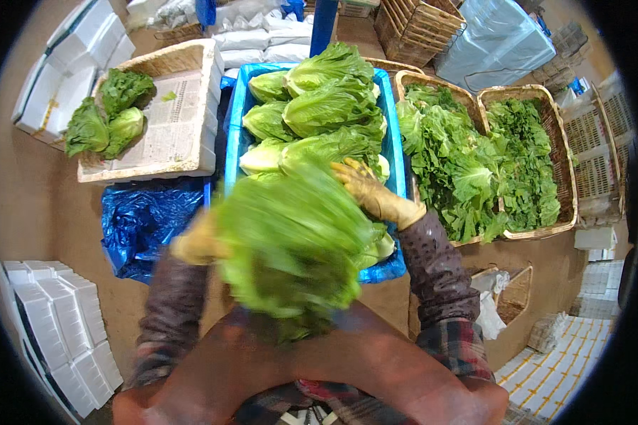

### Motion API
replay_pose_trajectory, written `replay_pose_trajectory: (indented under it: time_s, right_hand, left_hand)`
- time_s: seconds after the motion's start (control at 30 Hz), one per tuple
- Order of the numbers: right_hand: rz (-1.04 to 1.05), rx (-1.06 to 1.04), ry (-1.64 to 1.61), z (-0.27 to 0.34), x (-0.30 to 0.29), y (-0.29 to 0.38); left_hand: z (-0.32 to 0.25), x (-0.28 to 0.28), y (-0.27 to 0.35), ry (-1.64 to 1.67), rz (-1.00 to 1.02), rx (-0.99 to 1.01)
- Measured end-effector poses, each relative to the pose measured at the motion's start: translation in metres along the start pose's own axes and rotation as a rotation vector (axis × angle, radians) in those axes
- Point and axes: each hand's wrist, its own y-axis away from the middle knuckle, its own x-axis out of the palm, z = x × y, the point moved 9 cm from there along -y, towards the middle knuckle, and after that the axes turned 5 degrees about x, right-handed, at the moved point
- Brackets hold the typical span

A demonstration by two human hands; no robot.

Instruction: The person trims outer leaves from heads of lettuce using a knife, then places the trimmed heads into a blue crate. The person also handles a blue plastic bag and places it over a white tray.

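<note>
A large head of leafy green lettuce (pixel 292 234), blurred by motion, is held before my body above the near end of a blue-lined crate (pixel 236 122). At its left side is my left hand (pixel 198 240) in a yellow glove, its fingers partly hidden behind the leaves. My right hand (pixel 375 194), gloved too, reaches over the crate with its fingers at the upper right edge of the held head. Whether it grips that head or rests on those below is unclear. Several lettuce heads (pixel 324 114) lie stacked inside the crate, some with pale stem ends outward.
A white foam box (pixel 204 106) at left holds a few lettuce heads (pixel 109 114). Blue plastic sheeting (pixel 151 223) lies below it. Right of the crate, two baskets (pixel 566 212) contain loose leaves (pixel 457 164). White foam boxes (pixel 58 319) are stacked at lower left.
</note>
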Motion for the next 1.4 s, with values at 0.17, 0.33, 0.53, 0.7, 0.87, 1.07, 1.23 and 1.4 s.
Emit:
replay_pose_trajectory:
  time_s: [0.17,0.33,0.53,0.7,0.87,1.07,1.23,1.4]
  right_hand:
    - [-0.112,0.185,-1.263,0.008,-0.058,0.03]
    - [-0.075,-0.024,-0.003,0.119,-0.018,0.096]
    - [-0.416,-0.234,0.505,0.071,0.088,0.097]
    - [-0.56,-0.441,0.511,0.066,0.098,0.085]
    - [-0.359,-0.27,0.405,0.09,0.067,0.105]
    - [-1.03,0.617,-1.012,-0.043,0.093,0.283]
    - [-0.809,1.175,-2.037,-0.095,0.323,0.258]
    - [-0.699,1.255,-2.35,-0.06,0.368,0.23]
  left_hand:
    - [0.155,0.058,-0.014,-0.011,-0.012,-0.44]
    - [0.135,0.063,-0.014,0.084,-0.047,-0.401]
    - [0.044,0.069,0.011,-1.104,-0.125,0.202]
    - [0.12,0.082,0.028,-1.344,0.2,-0.083]
    - [0.103,0.061,0.076,-1.372,-0.046,0.005]
    - [0.152,-0.038,0.282,-0.235,-1.386,-0.282]
    - [0.345,-0.006,0.273,0.676,-1.209,-0.657]
    - [0.334,0.003,0.242,0.699,-1.261,-0.43]
